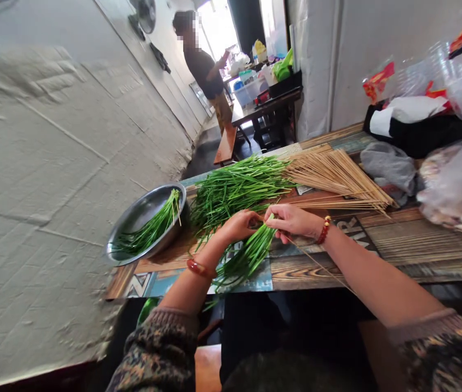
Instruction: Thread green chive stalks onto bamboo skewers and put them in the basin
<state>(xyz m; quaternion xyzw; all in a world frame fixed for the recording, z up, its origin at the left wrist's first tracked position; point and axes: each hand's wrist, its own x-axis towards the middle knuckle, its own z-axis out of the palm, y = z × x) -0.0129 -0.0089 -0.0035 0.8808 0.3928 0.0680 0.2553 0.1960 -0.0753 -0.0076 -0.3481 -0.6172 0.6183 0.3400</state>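
Note:
Above the table's front edge, a bunch of garlic chives (pixel 251 253) hangs with its pale stem ends gathered up between my two hands. My left hand (pixel 242 226) is closed on the bunch near those ends. My right hand (pixel 294 222) is closed at the stem ends, with a thin bamboo skewer (pixel 316 262) slanting from its fingers down to the right. Fingers hide the skewer's tip. Just beyond lies a big pile of loose chives (pixel 235 188). Right of it, many bamboo skewers (pixel 337 173) are spread out.
At the left, a steel bowl (pixel 133 220) holds skewered chives (pixel 153 226). Plastic bags (pixel 460 190) and a black-and-white bundle (pixel 419 122) crowd the table's right end. A white wall (pixel 43 190) runs along the left. Farther back, a person (pixel 204 68) stands beside a cluttered table (pixel 266 106).

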